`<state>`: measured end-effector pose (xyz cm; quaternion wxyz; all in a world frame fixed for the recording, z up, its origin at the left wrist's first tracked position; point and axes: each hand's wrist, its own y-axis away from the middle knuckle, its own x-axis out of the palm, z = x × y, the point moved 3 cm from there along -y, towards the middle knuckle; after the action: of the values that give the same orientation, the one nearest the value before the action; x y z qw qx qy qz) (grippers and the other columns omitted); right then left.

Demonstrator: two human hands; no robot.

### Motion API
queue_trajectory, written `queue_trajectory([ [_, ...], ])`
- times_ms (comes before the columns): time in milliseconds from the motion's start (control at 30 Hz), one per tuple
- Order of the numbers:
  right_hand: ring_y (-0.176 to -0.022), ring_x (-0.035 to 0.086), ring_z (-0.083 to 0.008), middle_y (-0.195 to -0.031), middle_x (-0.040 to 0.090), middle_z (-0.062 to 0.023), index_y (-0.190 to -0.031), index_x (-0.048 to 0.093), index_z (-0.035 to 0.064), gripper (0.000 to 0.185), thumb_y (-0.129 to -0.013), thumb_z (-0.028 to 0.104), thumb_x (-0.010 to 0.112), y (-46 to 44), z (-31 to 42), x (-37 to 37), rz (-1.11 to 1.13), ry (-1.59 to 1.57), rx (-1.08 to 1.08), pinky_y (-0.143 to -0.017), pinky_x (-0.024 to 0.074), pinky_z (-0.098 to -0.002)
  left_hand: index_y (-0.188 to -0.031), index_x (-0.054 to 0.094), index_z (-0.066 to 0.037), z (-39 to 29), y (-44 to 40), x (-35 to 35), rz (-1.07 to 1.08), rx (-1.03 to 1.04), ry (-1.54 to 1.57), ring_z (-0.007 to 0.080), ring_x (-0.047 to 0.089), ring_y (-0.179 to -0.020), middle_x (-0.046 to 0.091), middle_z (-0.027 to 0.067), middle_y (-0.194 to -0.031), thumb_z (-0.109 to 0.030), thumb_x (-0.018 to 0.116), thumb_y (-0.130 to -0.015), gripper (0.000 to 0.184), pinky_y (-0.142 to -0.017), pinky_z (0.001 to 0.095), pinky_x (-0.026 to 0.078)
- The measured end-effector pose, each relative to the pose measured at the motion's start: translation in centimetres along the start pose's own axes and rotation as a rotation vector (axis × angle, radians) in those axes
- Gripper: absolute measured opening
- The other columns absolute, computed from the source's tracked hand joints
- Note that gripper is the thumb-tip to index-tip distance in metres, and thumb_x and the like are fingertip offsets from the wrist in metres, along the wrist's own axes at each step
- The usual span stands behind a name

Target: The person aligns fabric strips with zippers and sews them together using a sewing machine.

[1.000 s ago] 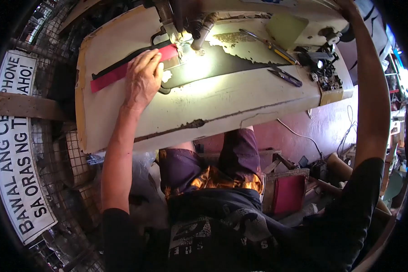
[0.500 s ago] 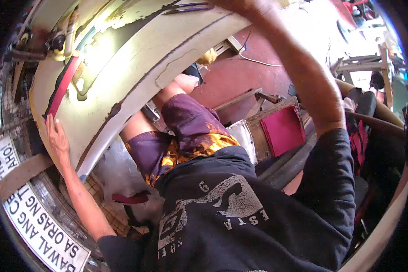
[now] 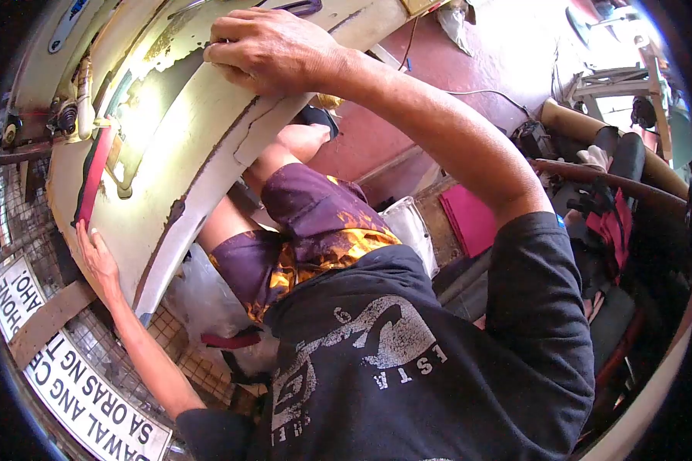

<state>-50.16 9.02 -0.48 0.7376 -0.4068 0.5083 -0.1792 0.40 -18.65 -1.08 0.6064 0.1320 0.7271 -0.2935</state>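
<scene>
My left hand (image 3: 98, 260) lies with fingers outstretched at the left edge of a worn cream worktable (image 3: 207, 165). Its fingertips touch the near end of a narrow red and black strip (image 3: 97, 173), which runs away from me under a bright light beside a machine part (image 3: 84, 100). Raised over the far middle of the table is my right hand (image 3: 273, 52), its fingers curled together in a pinch. Whatever it may hold is hidden. Dark scissors handles (image 3: 304, 8) show just beyond it.
Pink fabric pieces (image 3: 467, 219) lie stacked to the right of my legs. Dark padded rolls (image 3: 627, 173) and a tan roll (image 3: 565, 123) stand farther right. A clear plastic bag (image 3: 192, 296) hangs below the table edge. Printed signs (image 3: 92, 399) are at the left, against wire mesh.
My right hand has come down and left from the top edge to above the table. The left hand stays at the strip's end. The view has shifted slightly.
</scene>
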Motion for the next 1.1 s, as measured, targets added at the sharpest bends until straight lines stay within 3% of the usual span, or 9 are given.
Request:
queue_trajectory([
  [133, -0.097, 0.066, -0.0316, -0.094, 0.063, -0.0124, -0.091, 0.067, 0.0064, 0.015, -0.084, 0.02, 0.069, -0.1, -0.2, 0.7, 0.115, 0.041, 0.057, -0.087, 0.056, -0.0459, -0.154, 0.046, 0.0, -0.8, 0.2, -0.2, -0.002, 0.016, 0.021, 0.0369, 0.038, -0.151, 0.042, 0.0231, -0.162, -0.029, 0.043, -0.11, 0.053, -0.125, 0.0448, 0.028],
  [233, -0.101, 0.065, -0.0333, -0.098, 0.065, -0.0138, -0.097, 0.07, 0.0062, 0.016, -0.086, 0.019, 0.069, -0.2, -0.2, 0.8, 0.075, 0.018, 0.082, -0.091, 0.0554, -0.0457, -0.155, 0.046, -0.001, -0.6, 0.0, -0.2, 0.003, 0.047, 0.002, 0.0373, 0.038, -0.151, 0.042, 0.0233, -0.161, -0.03, 0.042, -0.11, 0.053, -0.125, 0.0448, 0.028],
  [333, -0.096, 0.063, -0.0344, -0.093, 0.06, -0.0144, -0.09, 0.065, 0.0029, 0.017, -0.08, 0.015, 0.069, -0.2, -0.1, 0.1, 0.083, -0.098, 0.086, -0.089, 0.0519, -0.0445, -0.154, 0.047, -0.001, 0.1, -0.2, -0.1, 0.017, 0.074, -0.028, 0.0379, 0.037, -0.151, 0.041, 0.0238, -0.162, -0.03, 0.041, -0.11, 0.053, -0.125, 0.0454, 0.028],
  [533, -0.094, 0.064, -0.0375, -0.089, 0.063, -0.0176, -0.081, 0.064, 0.0024, 0.013, -0.08, 0.015, 0.068, -0.3, -0.2, 0.4, 0.044, -0.106, 0.158, -0.089, 0.0516, -0.0465, -0.154, 0.047, -0.001, 1.0, -0.6, 0.1, -0.037, 0.139, -0.19, 0.0387, 0.035, -0.152, 0.039, 0.0241, -0.163, -0.033, 0.041, -0.111, 0.054, -0.126, 0.0457, 0.026],
  [633, -0.095, 0.064, -0.0371, -0.089, 0.064, -0.0166, -0.081, 0.064, 0.0028, 0.012, -0.08, 0.015, 0.067, -0.3, -0.9, 0.8, 0.031, -0.11, 0.133, -0.09, 0.0516, -0.0462, -0.154, 0.047, 0.0, 3.0, -1.6, 1.0, 0.015, 0.137, -0.002, 0.0385, 0.035, -0.152, 0.04, 0.0247, -0.163, -0.033, 0.041, -0.111, 0.055, -0.126, 0.0451, 0.025],
  [967, -0.1, 0.063, -0.0356, -0.088, 0.064, -0.0166, -0.082, 0.066, 0.0033, 0.013, -0.077, 0.016, 0.066, -0.6, -1.6, 1.9, 0.095, -0.019, 0.081, -0.09, 0.0522, -0.0442, -0.154, 0.047, 0.0, 4.0, -2.3, 1.6, 0.013, 0.125, -0.061, 0.0382, 0.036, -0.152, 0.041, 0.0247, -0.162, -0.034, 0.042, -0.111, 0.056, -0.125, 0.0443, 0.027],
  [1067, -0.099, 0.063, -0.0369, -0.088, 0.064, -0.0178, -0.082, 0.065, 0.0024, 0.014, -0.077, 0.015, 0.066, -0.5, -0.8, 1.0, 0.113, -0.09, 0.269, -0.089, 0.0525, -0.0452, -0.154, 0.048, -0.001, 2.9, -1.9, 1.3, 0.01, 0.106, -0.021, 0.038, 0.036, -0.152, 0.041, 0.0243, -0.162, -0.034, 0.042, -0.111, 0.055, -0.125, 0.0445, 0.028],
  [1100, -0.098, 0.063, -0.0374, -0.089, 0.064, -0.0182, -0.082, 0.065, 0.0023, 0.014, -0.077, 0.015, 0.067, -0.4, -0.9, 1.3, 0.095, -0.088, 0.22, -0.088, 0.0526, -0.0457, -0.154, 0.048, -0.001, 3.1, -1.8, 1.4, 0.009, 0.105, -0.021, 0.0378, 0.036, -0.152, 0.041, 0.024, -0.162, -0.034, 0.042, -0.11, 0.055, -0.125, 0.0446, 0.028],
])
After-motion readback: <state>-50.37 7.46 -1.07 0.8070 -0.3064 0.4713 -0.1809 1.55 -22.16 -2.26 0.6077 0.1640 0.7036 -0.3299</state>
